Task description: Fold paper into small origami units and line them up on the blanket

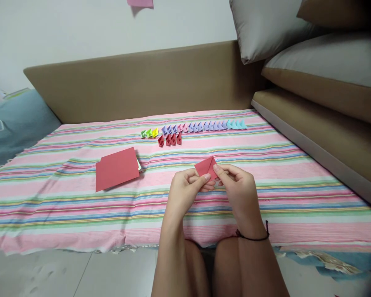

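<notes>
A small folded red paper (205,166) is pinched between both my hands just above the striped cloth (64,210). My left hand (187,189) grips its lower left edge with thumb and fingers closed. My right hand (238,187), with a black band at the wrist, pinches its right corner. A stack of red paper sheets (116,168) lies to the left on the cloth. Farther back runs a row of small folded paper pieces (200,126) in green, yellow, purple, pink and blue, with several red folded pieces (169,140) in front of it.
The cloth covers a low bed with a tan padded backboard (136,82). Grey and tan cushions (315,62) are stacked at the right. A blue pillow (15,123) lies at the left. My knees and a tiled floor show at the bottom.
</notes>
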The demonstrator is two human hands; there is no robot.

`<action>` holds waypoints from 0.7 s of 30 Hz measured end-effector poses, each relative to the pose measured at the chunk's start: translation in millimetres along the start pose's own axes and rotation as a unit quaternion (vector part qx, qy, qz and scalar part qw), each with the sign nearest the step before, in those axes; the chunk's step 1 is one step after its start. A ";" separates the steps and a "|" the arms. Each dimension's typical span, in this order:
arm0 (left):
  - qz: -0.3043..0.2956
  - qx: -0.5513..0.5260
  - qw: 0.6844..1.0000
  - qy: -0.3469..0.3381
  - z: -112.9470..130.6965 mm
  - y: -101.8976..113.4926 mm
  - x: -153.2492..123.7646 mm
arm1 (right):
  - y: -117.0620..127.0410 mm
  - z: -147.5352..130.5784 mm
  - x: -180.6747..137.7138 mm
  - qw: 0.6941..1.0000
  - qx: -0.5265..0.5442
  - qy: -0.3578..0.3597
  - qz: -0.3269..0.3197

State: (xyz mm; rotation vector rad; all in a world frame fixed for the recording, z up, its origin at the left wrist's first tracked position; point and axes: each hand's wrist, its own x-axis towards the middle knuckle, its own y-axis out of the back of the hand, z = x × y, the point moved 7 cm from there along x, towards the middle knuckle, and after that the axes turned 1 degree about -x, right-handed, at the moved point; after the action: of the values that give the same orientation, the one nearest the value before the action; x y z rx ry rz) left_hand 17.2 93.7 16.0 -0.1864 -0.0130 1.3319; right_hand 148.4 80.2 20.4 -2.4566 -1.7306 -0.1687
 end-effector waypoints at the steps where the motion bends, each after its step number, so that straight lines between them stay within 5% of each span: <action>1: -0.002 0.003 1.000 0.000 0.1 -0.1 -0.3 | -2.2 1.6 0.6 1.000 0.013 -0.005 -0.014; 9: -0.017 0.020 1.000 -0.007 -0.7 0.4 -2.1 | 4.8 -13.8 -2.5 0.996 -0.064 0.064 0.011; 15: 0.038 0.038 0.998 -0.028 4.2 12.2 -2.6 | -7.8 1.5 -0.5 0.997 0.018 -0.020 -0.075; 21: 0.042 0.016 0.998 -0.034 7.3 10.6 -1.6 | -0.7 3.0 -0.2 0.999 -0.014 -0.018 -0.049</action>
State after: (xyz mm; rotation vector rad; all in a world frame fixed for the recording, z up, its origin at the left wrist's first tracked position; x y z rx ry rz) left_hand 5.7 95.5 21.8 -0.1155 -0.0423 1.4204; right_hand 147.7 80.8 17.4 -2.4080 -1.8780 -0.1610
